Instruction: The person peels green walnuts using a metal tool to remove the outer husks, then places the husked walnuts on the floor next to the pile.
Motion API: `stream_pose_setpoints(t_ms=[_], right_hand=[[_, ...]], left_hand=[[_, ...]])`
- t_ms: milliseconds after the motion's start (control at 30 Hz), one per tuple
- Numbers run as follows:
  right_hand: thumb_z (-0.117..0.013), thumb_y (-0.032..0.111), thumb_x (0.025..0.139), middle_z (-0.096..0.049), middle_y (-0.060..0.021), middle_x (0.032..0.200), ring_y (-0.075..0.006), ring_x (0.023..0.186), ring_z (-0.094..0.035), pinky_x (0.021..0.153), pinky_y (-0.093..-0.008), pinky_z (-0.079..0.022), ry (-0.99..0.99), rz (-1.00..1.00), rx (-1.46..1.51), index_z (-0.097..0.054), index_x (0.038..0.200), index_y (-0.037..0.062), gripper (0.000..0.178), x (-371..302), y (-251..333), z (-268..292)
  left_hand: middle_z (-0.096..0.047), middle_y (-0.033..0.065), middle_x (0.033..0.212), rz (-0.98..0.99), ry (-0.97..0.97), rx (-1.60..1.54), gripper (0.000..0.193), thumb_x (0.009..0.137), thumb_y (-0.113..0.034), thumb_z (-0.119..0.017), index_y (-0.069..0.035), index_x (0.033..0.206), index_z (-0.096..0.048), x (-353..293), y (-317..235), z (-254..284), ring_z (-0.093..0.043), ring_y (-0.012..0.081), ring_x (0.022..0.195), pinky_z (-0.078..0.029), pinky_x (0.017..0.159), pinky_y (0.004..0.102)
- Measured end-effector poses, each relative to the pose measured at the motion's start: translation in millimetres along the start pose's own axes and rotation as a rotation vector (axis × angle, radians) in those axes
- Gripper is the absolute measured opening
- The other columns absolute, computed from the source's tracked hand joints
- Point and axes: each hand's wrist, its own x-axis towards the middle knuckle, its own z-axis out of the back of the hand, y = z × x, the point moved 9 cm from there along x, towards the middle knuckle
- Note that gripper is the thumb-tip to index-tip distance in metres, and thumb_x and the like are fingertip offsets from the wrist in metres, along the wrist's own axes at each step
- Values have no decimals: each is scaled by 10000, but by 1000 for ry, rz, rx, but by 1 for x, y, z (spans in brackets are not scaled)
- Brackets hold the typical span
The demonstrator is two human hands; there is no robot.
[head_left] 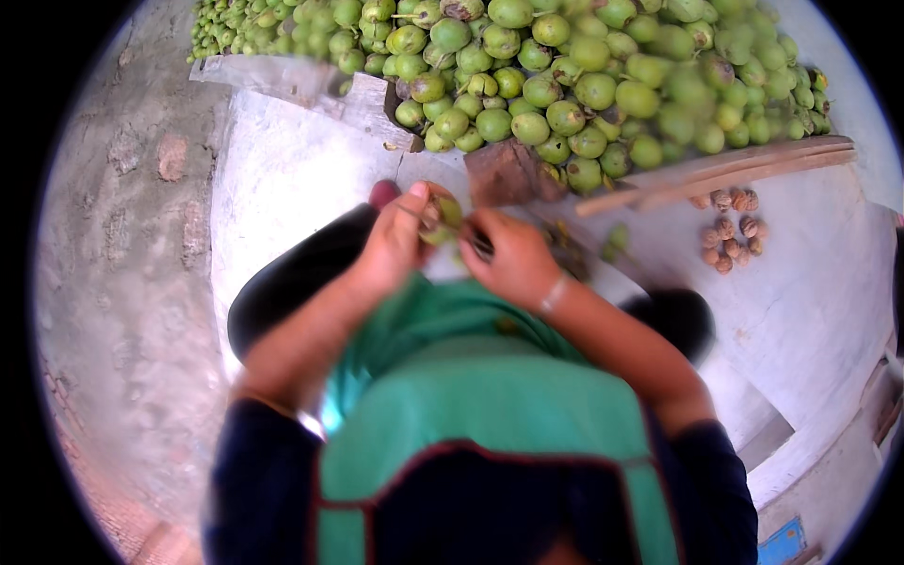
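rough produce-work area: heaped green fruit (568, 118), brown nuts (732, 248), bare grey floor (132, 320)

Green apron (490, 391), red piping (541, 457); navy short sleeves (264, 480); pale right-wrist band (553, 294); black trousers (292, 282).

From where I stand, the ground falls into two parts. On the left runs a strip of rough grey-brown ground (137, 282), uneven and blotched, with a reddish patch (171, 156) showing through near its upper end. Down in the lower left corner I see pinkish-red brickwork (89, 490). A fairly straight edge divides the strip from a smoother, whitish floor (800, 311), which is faintly stained on the right and has a grey rectangular patch (767, 441) towards the lower right. Light falls brightest on the whitish floor's left side, nearly washing it out; its right side looks cooler and greyer.
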Motion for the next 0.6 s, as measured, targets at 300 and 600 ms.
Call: stream_pose_setpoints(t_ms=[300,600], right_hand=[[-655,167,759,-600,-73,777,-204,664,-583,645,-318,-474,119,-332,538,-553,949,39,251,-5,-23,-19],[-717,212,740,-586,-21,828,-112,762,-550,713,-261,-458,85,-122,571,-551,1062,22,409,8,-16,4]], left_hand=[[-453,39,605,-165,-78,5,461,962,-455,-256,-49,1022,-467,1,-17,2,-333,96,424,-281,398,225],[-541,74,708,43,24,92,504,967,-451,-247,-30,1022,-518,11,15,3,-439,105,475,-367,433,218]])
